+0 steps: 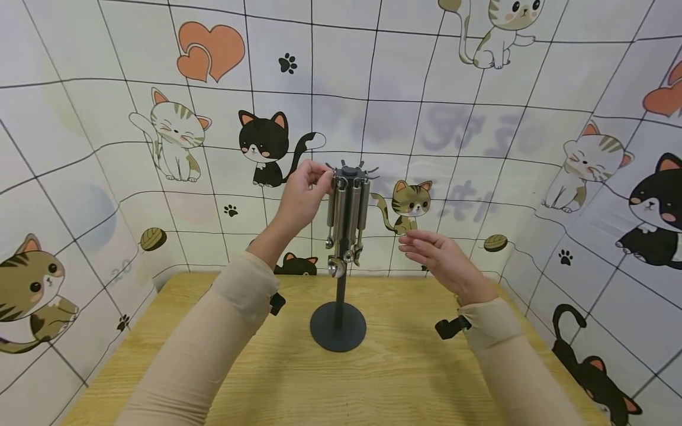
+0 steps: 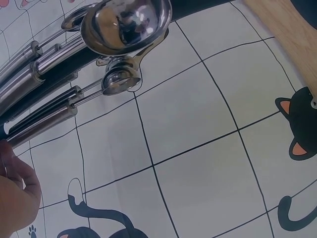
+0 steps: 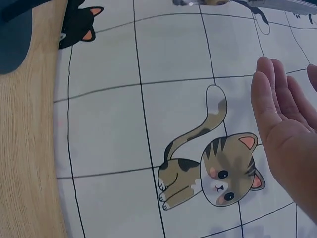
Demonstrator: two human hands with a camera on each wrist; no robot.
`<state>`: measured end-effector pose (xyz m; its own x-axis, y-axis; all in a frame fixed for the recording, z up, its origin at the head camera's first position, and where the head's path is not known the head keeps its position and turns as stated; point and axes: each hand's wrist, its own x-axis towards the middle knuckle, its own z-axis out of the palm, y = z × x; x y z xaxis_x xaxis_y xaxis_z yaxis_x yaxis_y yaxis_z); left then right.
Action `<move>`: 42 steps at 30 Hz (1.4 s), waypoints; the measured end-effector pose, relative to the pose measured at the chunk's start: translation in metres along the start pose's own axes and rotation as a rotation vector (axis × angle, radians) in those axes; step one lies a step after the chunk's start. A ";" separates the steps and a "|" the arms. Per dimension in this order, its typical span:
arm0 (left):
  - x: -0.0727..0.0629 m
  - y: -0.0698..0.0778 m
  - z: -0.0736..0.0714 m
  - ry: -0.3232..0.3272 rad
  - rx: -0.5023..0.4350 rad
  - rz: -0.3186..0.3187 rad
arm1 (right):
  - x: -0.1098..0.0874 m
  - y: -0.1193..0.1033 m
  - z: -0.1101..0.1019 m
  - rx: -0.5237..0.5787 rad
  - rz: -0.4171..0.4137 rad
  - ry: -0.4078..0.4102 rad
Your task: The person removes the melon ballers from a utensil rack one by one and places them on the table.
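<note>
A dark utensil stand (image 1: pixel 341 296) rises from a round base, with hooks around its top. Several steel utensils (image 1: pixel 355 204) with thick tube handles hang from it. Up at the left side of the hooks, my left hand (image 1: pixel 306 192) pinches the top end of one handle. In the left wrist view, that handle (image 2: pixel 47 124) leads by a thin shaft toward a small metal scoop (image 2: pixel 120 79); the hook itself is hidden. To the right of the stand, my right hand (image 1: pixel 439 260) hovers with extended fingers (image 3: pixel 266 99), touching nothing.
The stand's base is on a light wooden table (image 1: pixel 405 367). Behind and at both sides hangs a white gridded cloth (image 1: pixel 341 65) with printed cats, hearts and paw marks. A larger round steel bowl (image 1: pixel 335 266) hangs lowest, at the front.
</note>
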<state>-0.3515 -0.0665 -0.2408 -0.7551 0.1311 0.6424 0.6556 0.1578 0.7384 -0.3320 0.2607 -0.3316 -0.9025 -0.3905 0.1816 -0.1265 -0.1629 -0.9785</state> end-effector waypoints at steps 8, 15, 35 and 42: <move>-0.001 0.000 0.000 -0.001 0.008 -0.003 | 0.005 -0.005 0.019 0.073 -0.027 0.035; -0.002 0.000 0.001 -0.010 0.024 0.005 | 0.013 -0.008 0.032 0.092 -0.036 0.067; -0.003 -0.001 0.002 0.008 0.025 -0.017 | 0.039 -0.016 0.068 0.030 -0.082 0.115; -0.002 -0.002 0.003 0.011 0.030 0.009 | 0.046 -0.013 0.073 0.019 -0.076 0.112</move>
<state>-0.3513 -0.0641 -0.2446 -0.7491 0.1218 0.6511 0.6616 0.1862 0.7264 -0.3415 0.1783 -0.3034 -0.9309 -0.2732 0.2424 -0.1896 -0.2059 -0.9600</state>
